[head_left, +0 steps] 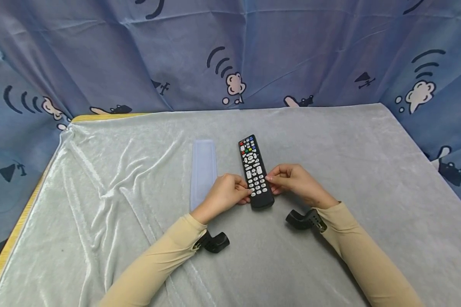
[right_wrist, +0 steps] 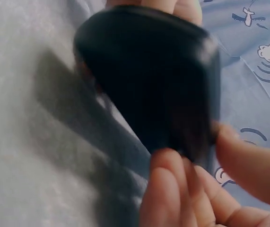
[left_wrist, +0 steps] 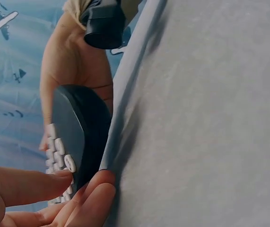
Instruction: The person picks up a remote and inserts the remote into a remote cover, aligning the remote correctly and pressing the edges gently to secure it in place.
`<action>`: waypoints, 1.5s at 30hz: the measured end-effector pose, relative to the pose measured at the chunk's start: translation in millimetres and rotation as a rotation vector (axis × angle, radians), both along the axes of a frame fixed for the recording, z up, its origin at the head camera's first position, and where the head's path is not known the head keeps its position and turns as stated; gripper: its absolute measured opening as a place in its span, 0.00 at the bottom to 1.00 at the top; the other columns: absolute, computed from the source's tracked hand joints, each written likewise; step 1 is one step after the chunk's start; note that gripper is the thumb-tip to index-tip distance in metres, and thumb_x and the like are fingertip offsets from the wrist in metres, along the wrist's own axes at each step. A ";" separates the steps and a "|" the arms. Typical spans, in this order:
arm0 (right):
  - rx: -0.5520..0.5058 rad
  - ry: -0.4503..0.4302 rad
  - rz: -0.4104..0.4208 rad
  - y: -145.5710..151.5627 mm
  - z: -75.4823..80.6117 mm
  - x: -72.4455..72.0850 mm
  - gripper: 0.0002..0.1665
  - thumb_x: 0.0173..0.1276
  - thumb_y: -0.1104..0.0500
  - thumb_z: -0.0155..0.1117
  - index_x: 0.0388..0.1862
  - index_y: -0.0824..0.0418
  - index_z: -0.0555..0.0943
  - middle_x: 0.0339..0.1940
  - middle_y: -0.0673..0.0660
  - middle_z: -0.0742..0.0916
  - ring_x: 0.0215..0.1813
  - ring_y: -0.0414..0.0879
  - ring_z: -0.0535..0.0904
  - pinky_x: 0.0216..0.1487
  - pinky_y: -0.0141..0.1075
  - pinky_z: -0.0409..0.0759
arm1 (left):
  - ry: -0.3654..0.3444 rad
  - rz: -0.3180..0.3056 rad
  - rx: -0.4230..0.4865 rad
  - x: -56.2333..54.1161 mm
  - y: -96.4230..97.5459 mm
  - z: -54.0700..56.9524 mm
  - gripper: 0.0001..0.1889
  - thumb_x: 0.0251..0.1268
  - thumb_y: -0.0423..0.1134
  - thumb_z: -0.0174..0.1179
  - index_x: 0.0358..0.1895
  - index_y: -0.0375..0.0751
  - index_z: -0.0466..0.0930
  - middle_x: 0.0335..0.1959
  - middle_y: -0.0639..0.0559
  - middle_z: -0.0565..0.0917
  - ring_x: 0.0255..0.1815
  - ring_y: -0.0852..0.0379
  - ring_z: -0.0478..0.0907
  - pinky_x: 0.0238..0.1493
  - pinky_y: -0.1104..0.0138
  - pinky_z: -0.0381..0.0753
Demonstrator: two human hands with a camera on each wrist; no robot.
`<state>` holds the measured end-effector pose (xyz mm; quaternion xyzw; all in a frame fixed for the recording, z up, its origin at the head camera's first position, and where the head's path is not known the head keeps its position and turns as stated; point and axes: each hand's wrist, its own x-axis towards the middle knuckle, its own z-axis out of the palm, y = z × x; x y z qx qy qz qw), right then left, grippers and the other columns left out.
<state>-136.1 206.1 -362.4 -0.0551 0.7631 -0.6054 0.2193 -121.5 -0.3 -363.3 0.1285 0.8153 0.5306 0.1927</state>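
A black remote control [head_left: 255,172] with white and a few coloured buttons lies between both hands, its far end angled slightly left. My left hand [head_left: 229,190] pinches its left edge near the lower end, thumb on top by the number buttons. On the opposite edge, my right hand [head_left: 292,181] grips with thumb and fingertips. In the left wrist view the near end of the remote [left_wrist: 85,118] shows beside the thumb. The dark underside of the remote [right_wrist: 158,80] fills much of the right wrist view, tilted up from the cloth there, with a shadow below.
A flat, pale, translucent sleeve [head_left: 203,166] lies left of the remote, partly behind the left hand. Grey velvety cloth [head_left: 330,140] covers the table, wrinkled at the left. A blue patterned curtain [head_left: 292,51] hangs behind. Black camera mounts [head_left: 305,219] sit on both wrists.
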 end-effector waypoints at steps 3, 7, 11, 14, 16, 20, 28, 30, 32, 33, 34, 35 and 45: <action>0.003 -0.018 0.026 -1.4 0.7 0.9 0.13 0.68 0.66 0.57 0.41 0.80 0.74 0.26 0.52 0.83 0.28 0.40 0.79 0.34 0.34 0.83 | 0.002 -0.035 0.002 2.4 1.7 -1.2 0.03 0.60 0.26 0.60 0.33 0.25 0.80 0.25 0.42 0.85 0.23 0.56 0.83 0.26 0.73 0.81; 0.052 -0.028 0.031 -6.2 1.4 2.6 0.17 0.67 0.63 0.60 0.42 0.81 0.75 0.27 0.53 0.83 0.29 0.42 0.80 0.36 0.35 0.83 | 0.002 -0.057 0.033 4.2 3.1 -3.2 0.03 0.59 0.24 0.60 0.33 0.25 0.80 0.26 0.41 0.85 0.24 0.55 0.84 0.26 0.72 0.81; 0.143 -0.010 0.027 -12.5 2.8 5.5 0.19 0.66 0.60 0.62 0.42 0.78 0.77 0.27 0.54 0.84 0.30 0.42 0.81 0.37 0.36 0.83 | -0.014 -0.035 0.076 2.8 2.7 -2.1 0.03 0.59 0.25 0.60 0.33 0.25 0.80 0.26 0.41 0.85 0.24 0.55 0.83 0.27 0.71 0.82; 0.205 0.011 0.023 -16.2 3.5 8.0 0.20 0.66 0.57 0.63 0.41 0.76 0.78 0.27 0.54 0.84 0.30 0.42 0.80 0.36 0.36 0.83 | -0.026 -0.023 0.094 2.5 1.6 0.6 0.05 0.62 0.27 0.58 0.34 0.26 0.80 0.25 0.42 0.85 0.24 0.55 0.83 0.28 0.70 0.83; 0.251 0.029 0.010 -18.2 3.4 9.2 0.20 0.66 0.55 0.63 0.41 0.75 0.79 0.27 0.54 0.84 0.30 0.42 0.80 0.35 0.36 0.82 | -0.044 -0.014 0.097 3.0 0.8 2.1 0.08 0.64 0.32 0.59 0.33 0.27 0.80 0.24 0.43 0.85 0.25 0.55 0.83 0.28 0.69 0.83; 0.317 0.062 0.000 -21.1 2.4 10.7 0.22 0.66 0.52 0.63 0.41 0.73 0.80 0.28 0.54 0.85 0.29 0.42 0.80 0.35 0.35 0.82 | -0.028 0.000 0.030 4.1 -0.1 3.3 0.12 0.61 0.41 0.64 0.32 0.33 0.81 0.21 0.48 0.85 0.23 0.58 0.82 0.24 0.70 0.80; 0.350 0.122 0.004 -22.5 1.6 12.9 0.25 0.65 0.47 0.64 0.41 0.71 0.79 0.23 0.53 0.84 0.27 0.43 0.79 0.33 0.36 0.79 | -0.006 0.016 -0.007 4.0 -1.0 2.4 0.13 0.56 0.43 0.68 0.31 0.35 0.81 0.21 0.51 0.85 0.21 0.61 0.81 0.22 0.71 0.78; 0.334 0.120 0.011 -21.7 1.3 12.6 0.24 0.66 0.48 0.63 0.41 0.71 0.79 0.24 0.53 0.84 0.28 0.43 0.79 0.33 0.36 0.80 | -0.008 0.016 -0.010 3.1 -1.4 2.4 0.13 0.56 0.43 0.68 0.31 0.35 0.81 0.21 0.50 0.85 0.21 0.61 0.80 0.22 0.72 0.78; 0.299 0.105 0.020 -20.6 0.6 11.8 0.23 0.68 0.50 0.61 0.43 0.72 0.79 0.26 0.55 0.84 0.29 0.44 0.80 0.34 0.36 0.81 | -0.006 0.017 -0.019 1.9 -1.9 2.2 0.12 0.56 0.42 0.68 0.31 0.35 0.81 0.22 0.50 0.85 0.21 0.62 0.80 0.23 0.72 0.77; 0.279 0.094 0.024 -19.9 0.2 11.4 0.23 0.68 0.51 0.60 0.43 0.72 0.78 0.27 0.55 0.84 0.30 0.44 0.80 0.35 0.36 0.81 | -0.010 0.018 -0.016 1.2 -2.2 1.8 0.12 0.56 0.41 0.67 0.32 0.34 0.81 0.22 0.50 0.85 0.21 0.62 0.80 0.23 0.72 0.77; 0.258 0.082 0.028 -19.1 -0.2 10.8 0.22 0.69 0.52 0.60 0.44 0.73 0.78 0.28 0.56 0.84 0.30 0.45 0.80 0.36 0.37 0.82 | -0.016 0.022 -0.012 0.2 -2.4 1.1 0.11 0.57 0.40 0.67 0.33 0.33 0.81 0.23 0.49 0.85 0.22 0.62 0.80 0.24 0.72 0.77; 0.237 0.068 0.030 -18.4 -0.5 10.3 0.22 0.70 0.53 0.59 0.45 0.74 0.77 0.29 0.57 0.84 0.31 0.45 0.80 0.36 0.37 0.82 | -0.021 0.025 -0.007 -0.6 -2.6 0.5 0.11 0.57 0.39 0.66 0.34 0.33 0.81 0.25 0.48 0.86 0.22 0.62 0.80 0.25 0.72 0.77; 0.208 0.018 0.009 -17.5 -1.0 7.0 0.20 0.69 0.59 0.59 0.49 0.77 0.75 0.30 0.59 0.84 0.30 0.45 0.81 0.36 0.37 0.83 | -0.048 0.042 0.019 -4.9 -4.7 -0.3 0.10 0.61 0.34 0.63 0.39 0.27 0.79 0.33 0.42 0.86 0.27 0.56 0.83 0.29 0.70 0.82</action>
